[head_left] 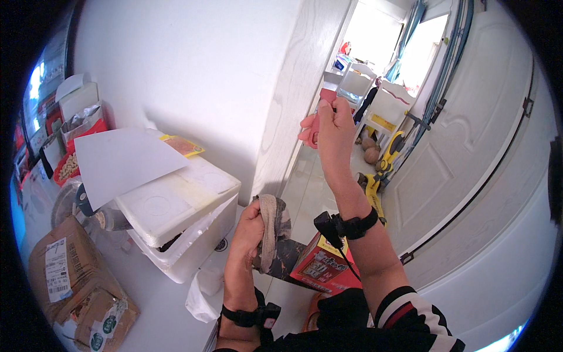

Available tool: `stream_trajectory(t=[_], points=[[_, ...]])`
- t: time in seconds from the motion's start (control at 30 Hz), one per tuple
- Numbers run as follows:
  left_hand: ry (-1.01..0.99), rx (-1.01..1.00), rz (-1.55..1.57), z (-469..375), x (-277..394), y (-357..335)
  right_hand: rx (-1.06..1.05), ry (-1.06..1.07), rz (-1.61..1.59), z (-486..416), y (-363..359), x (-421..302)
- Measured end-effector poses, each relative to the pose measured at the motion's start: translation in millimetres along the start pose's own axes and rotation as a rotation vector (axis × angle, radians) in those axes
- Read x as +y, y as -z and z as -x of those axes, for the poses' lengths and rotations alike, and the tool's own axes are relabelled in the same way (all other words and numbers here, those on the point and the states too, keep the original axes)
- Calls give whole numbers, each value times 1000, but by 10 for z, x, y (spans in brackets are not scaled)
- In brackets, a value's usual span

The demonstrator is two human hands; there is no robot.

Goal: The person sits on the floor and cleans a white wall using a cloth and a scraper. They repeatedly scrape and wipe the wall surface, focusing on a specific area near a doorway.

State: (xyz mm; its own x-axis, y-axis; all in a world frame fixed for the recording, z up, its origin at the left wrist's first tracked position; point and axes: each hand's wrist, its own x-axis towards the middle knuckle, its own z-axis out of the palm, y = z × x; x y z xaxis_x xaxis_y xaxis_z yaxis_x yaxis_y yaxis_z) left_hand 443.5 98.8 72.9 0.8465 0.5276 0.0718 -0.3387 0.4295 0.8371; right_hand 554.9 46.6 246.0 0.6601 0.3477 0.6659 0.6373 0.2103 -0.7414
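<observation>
My left hand (248, 231) grips a folded, brownish-grey cloth (268, 233) that hangs down in front of the white table's edge. Farther off and higher, my right hand (338, 121) is closed around a pinkish-red item (311, 132) with finger-like lobes. It may be a rubber glove, but my fingers cover part of it. The item is held up before the doorway, close to the door frame (292, 88). Each wrist wears a black strap with a small device.
A foam box (184, 202) with its lid askew stands on the white table, a paper sheet (127, 163) on top. At left lies a taped cardboard parcel (79, 281). A red printed carton (323, 268) sits on the floor. A panelled door (466, 132) and a yellow-black folded scooter-like thing (387, 163) are at right.
</observation>
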Motion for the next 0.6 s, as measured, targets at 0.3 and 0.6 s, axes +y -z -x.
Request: stream_trajectory(t=[0.3,0.6], points=[[22,-7,3,6,0,11,5,13,14,-14,-1,-21],[1,-15,-8,-29,-62,50,-5,-11,-18,-30,1,-15]])
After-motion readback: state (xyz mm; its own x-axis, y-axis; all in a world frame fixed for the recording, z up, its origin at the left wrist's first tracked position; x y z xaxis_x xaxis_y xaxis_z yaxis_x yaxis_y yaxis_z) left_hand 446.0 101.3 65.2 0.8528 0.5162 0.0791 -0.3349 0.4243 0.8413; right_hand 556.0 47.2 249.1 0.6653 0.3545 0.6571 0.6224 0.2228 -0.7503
